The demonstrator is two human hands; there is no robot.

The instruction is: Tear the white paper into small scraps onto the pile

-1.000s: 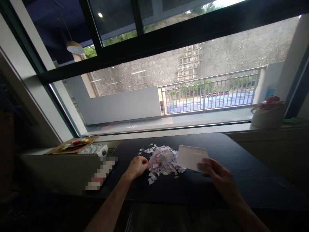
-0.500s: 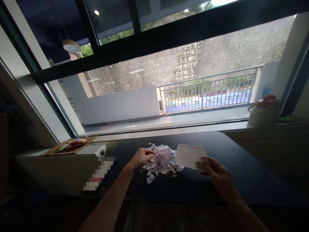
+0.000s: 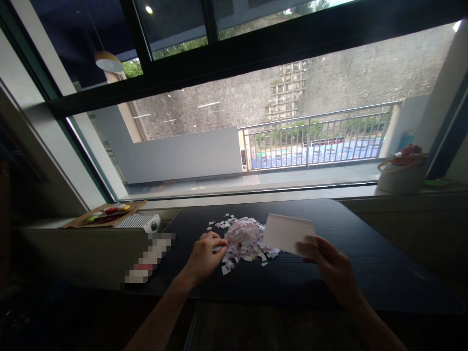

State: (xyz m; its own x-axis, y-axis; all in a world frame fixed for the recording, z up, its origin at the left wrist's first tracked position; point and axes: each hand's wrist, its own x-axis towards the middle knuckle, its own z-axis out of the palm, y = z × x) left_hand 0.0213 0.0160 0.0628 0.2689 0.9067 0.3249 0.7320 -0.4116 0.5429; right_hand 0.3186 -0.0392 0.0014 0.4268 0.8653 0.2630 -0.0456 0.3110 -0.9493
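A loose heap of small cut paper pieces (image 3: 245,239) lies on the dark table (image 3: 365,273), with a few scraps scattered round it. At the heap's left edge is my left hand (image 3: 205,256), thumb and fingers curled together in a pinch; what lies between them, if anything, is too small to make out. My right hand (image 3: 331,265) grips a thin white rectangular board (image 3: 288,233) with rounded corners and a small hole near one corner. The board is tilted above the table, just right of the heap, and its far left edge overlaps the heap in view.
On the left, a white heater (image 3: 146,223) stands beside the table, with a brown board (image 3: 84,222) bearing colourful items on top. A blurred flat item (image 3: 151,261) lies at the table's left edge. A white bucket (image 3: 401,175) sits on the sill under the large window.
My left hand has drawn left and slightly toward me along the heap, uncovering scraps at its far left. The white board in my right hand has shifted only slightly.
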